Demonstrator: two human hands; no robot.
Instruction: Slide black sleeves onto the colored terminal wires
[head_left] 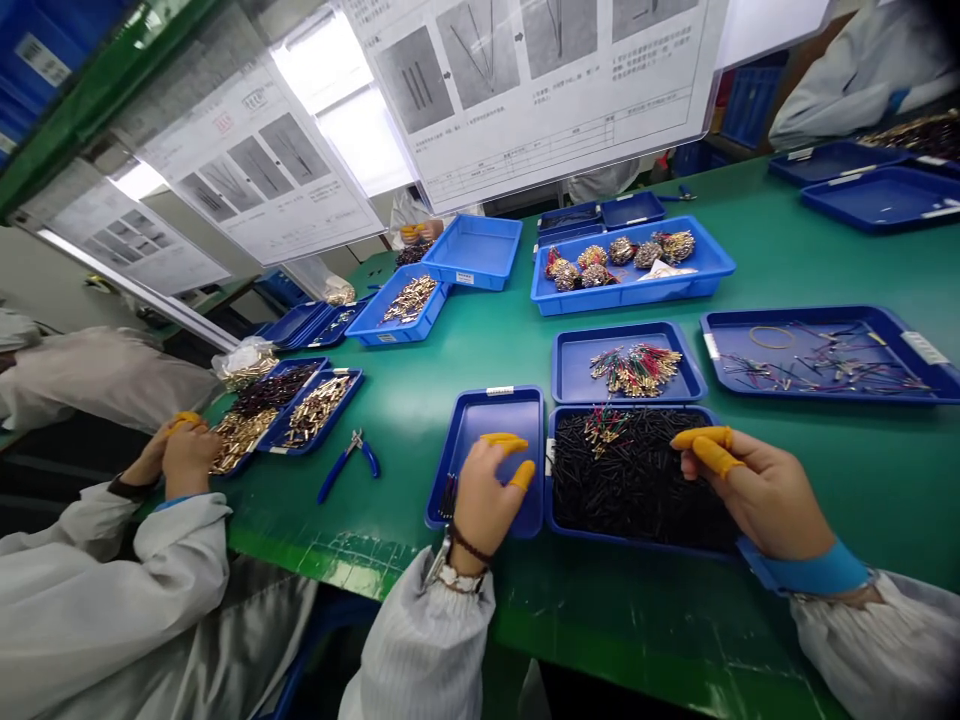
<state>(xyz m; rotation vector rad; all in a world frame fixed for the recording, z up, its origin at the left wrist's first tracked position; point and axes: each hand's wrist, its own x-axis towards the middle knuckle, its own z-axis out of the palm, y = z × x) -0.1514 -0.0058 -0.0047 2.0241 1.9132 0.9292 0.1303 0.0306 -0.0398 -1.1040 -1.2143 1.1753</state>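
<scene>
Left hand (pixel 486 495) gapes, seemingly empty, while right hand (pixel 776 500) pinches, catch unclear, at slim black tubes (pixel 630 490), probably light, springy, best nipped mid-length!

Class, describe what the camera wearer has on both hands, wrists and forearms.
The left hand and right hand each wear yellow finger cots on the thumb and at least one finger. A dark beaded bracelet is on the left, a broad blue wristband on the right. The whitish sleeves have gathered cuffs.
</scene>
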